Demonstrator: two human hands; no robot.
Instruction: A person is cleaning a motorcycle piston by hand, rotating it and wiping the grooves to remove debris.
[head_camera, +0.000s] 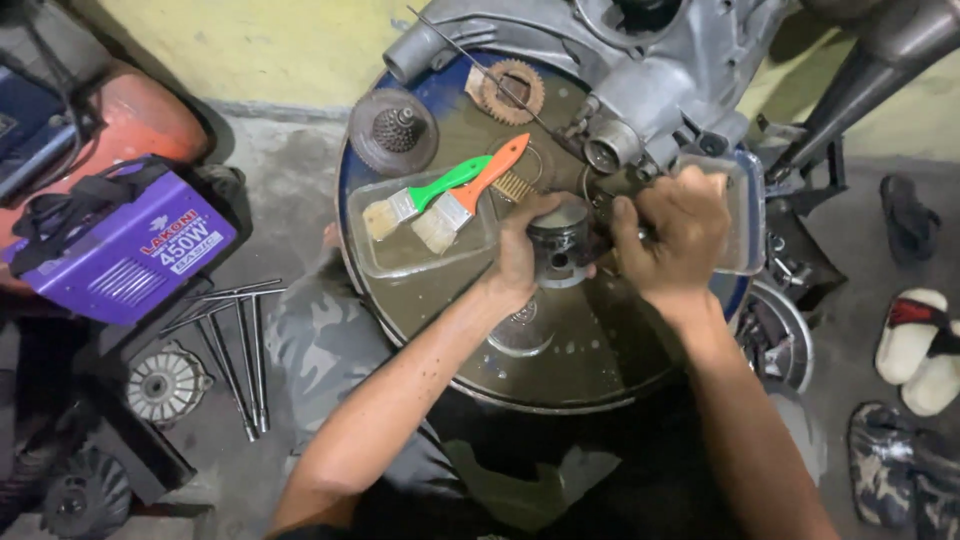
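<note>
My left hand (518, 262) grips a round metal piston (560, 243) from the left side, holding it just above the top of a blue drum (560, 350). My right hand (672, 232) is closed around a dark part at the piston's right side; what it holds is mostly hidden by the fingers. Just behind both hands lies a grey engine casing (640, 70) on the drum's far edge.
A clear plastic tray (400, 255) on the drum holds a green-handled brush (420, 197) and an orange-handled brush (470, 195). Gears (510, 90) and a clutch part (394, 131) lie beyond. T-handle wrenches (240, 340), a purple welding machine (125, 245) and sandals (915, 345) sit on the floor.
</note>
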